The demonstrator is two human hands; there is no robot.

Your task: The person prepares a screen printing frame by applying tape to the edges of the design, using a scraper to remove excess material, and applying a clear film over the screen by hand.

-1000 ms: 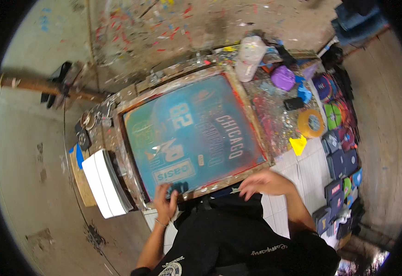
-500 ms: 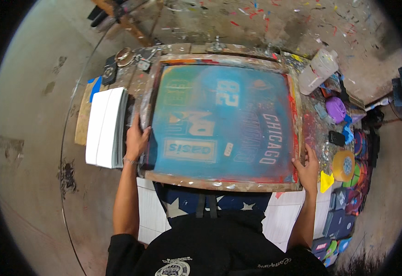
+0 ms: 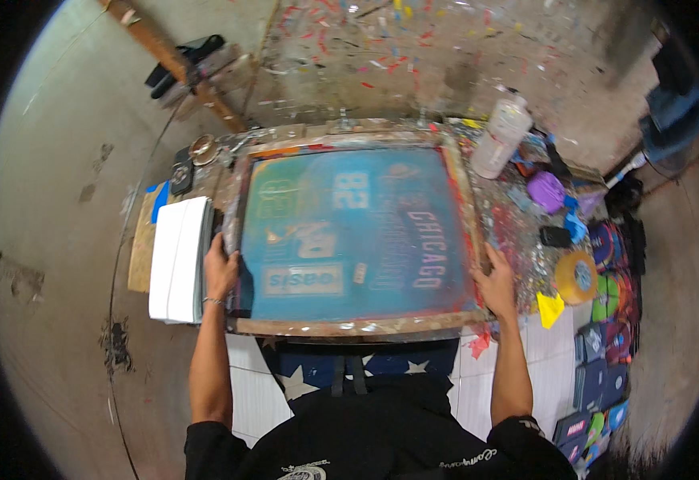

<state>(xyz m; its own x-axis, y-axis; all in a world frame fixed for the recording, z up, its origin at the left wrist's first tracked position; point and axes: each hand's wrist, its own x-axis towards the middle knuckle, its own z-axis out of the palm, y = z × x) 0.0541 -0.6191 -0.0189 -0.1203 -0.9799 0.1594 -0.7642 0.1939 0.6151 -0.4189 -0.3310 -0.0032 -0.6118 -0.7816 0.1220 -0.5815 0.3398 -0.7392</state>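
Observation:
A screen printing frame (image 3: 329, 248) with a wooden border and blue mesh lies in front of me, level above the worktable or resting on it; I cannot tell which. Pale stencil lettering and shapes cover the mesh. My left hand (image 3: 220, 272) grips the frame's left side, close beside a thick white stack (image 3: 180, 260) bound with a thin band. On the opposite side, my right hand (image 3: 497, 284) holds the right border near its lower corner, with the thumb towards the mesh. The fingertips under the border are hidden.
The paint-specked worktable (image 3: 509, 220) carries a white bottle (image 3: 501, 138), a purple roll (image 3: 545, 192), a small black box (image 3: 555, 236) and a tape roll (image 3: 576, 277) on the right. A dark device (image 3: 182, 172) sits at the back left. Folded colourful items (image 3: 601, 360) are piled at the lower right.
The view has shifted, so the table sits lower in the picture. The frame appears smaller and further left, with more tabletop showing on its right. Both hands keep their grip.

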